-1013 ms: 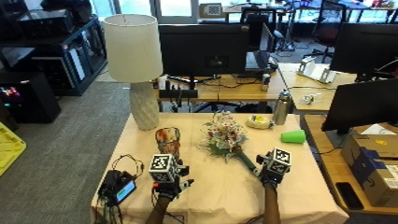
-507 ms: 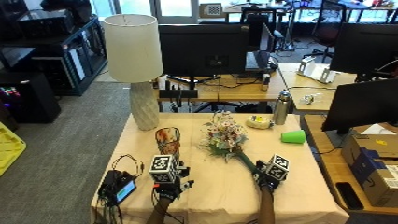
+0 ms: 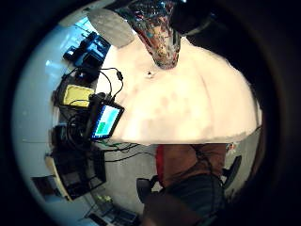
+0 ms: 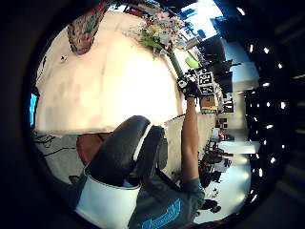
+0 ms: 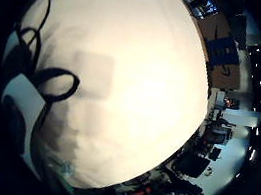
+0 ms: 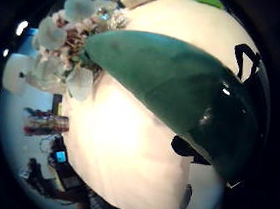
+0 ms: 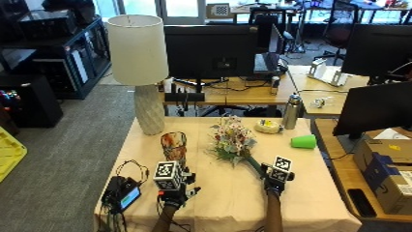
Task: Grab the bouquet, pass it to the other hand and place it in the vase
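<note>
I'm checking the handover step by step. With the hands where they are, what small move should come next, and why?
Probably lift the bouquet off the table and carry it toward the left hand. The right hand is at the green stem end, and the right thumb side palm view shows the stem close against that palm, while the flowers lie on the cloth. The left hand holds nothing and sits near the vase.

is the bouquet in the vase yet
No, out. The bouquet lies by the right hand at its stem, beside the upright vase.
</note>
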`<state>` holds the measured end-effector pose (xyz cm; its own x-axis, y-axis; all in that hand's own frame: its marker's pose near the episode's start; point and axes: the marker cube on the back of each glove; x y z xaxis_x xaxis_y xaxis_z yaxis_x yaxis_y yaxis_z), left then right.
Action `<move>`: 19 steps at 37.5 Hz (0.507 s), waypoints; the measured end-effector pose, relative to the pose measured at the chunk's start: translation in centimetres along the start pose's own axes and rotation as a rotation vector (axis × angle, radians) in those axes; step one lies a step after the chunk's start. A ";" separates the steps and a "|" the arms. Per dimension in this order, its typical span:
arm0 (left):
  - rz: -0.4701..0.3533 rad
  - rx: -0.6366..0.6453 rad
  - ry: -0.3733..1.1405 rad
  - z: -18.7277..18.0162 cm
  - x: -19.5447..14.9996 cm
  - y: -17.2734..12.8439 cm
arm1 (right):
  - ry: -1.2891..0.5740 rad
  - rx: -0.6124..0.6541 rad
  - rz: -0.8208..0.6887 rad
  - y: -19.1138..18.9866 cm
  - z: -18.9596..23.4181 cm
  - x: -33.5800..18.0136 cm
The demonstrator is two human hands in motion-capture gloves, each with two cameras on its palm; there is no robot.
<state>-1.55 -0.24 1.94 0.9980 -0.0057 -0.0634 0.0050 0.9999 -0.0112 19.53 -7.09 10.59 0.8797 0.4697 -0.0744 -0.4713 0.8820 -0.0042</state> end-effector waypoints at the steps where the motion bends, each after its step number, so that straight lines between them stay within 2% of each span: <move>1: -0.001 -0.001 0.003 0.0 0.0 0.1 | -0.005 -0.001 0.000 0.0 0.1 -0.1; 6: -0.003 -0.013 0.010 -0.2 0.1 0.4 | -0.034 0.067 0.000 -0.9 0.2 -0.2; 12: 0.003 -0.004 0.019 -0.1 0.3 0.0 | -0.058 0.010 0.048 0.0 0.3 0.4; 14: 0.009 0.005 0.027 -0.2 0.5 -0.4 | -0.111 0.037 0.055 -0.1 0.1 0.4; 17: 0.015 0.011 0.047 -0.5 1.0 -1.0 | -0.219 0.152 0.054 -1.3 -0.7 0.1; 19: 0.028 0.016 0.077 -1.0 1.6 -1.4 | -0.362 0.151 0.032 -1.0 -1.5 -0.6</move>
<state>0.01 -1.71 0.89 0.9899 0.0219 -0.1399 -0.0211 0.9997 0.0075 19.35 -8.30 9.15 0.8428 0.4569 0.2843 -0.5081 0.8497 0.1408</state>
